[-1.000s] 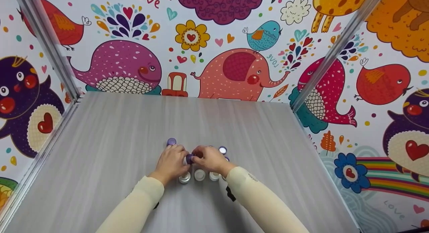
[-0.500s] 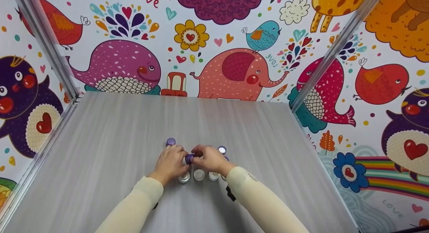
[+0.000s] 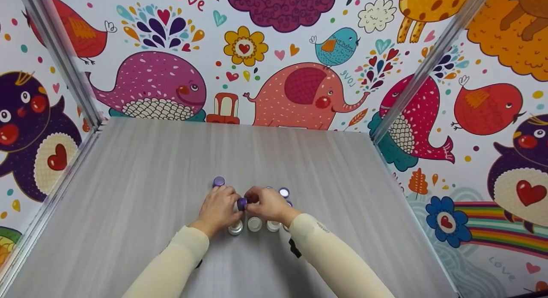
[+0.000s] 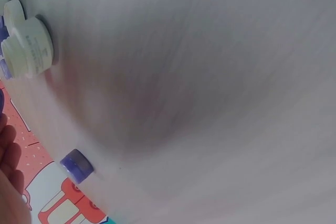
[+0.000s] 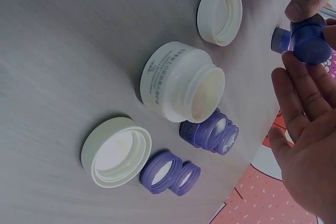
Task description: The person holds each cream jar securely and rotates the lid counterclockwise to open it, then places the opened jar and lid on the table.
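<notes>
A small purple jar (image 3: 242,204) is held between both hands above the table. My left hand (image 3: 217,207) grips it from the left; in the right wrist view a thumb presses its body. From the right, my right hand (image 3: 269,204) pinches the jar, its fingers (image 5: 299,85) at the rounded end. Near the wrists stand open white cream jars and lids: a lettered white jar (image 5: 176,85), a white lid (image 5: 116,151) lying hollow side up and another white lid (image 5: 220,17). Smaller purple pots (image 5: 207,132) and purple caps (image 5: 163,171) lie beside them.
Beyond the left hand a separate purple piece (image 3: 219,181) stands on the grey table (image 3: 171,161). A wall with cartoon animals (image 3: 299,92) closes the far side, and metal posts (image 3: 68,62) mark the corners.
Both hands stay in the same place with the purple jar between them; only the right fingertips shift slightly on it.
</notes>
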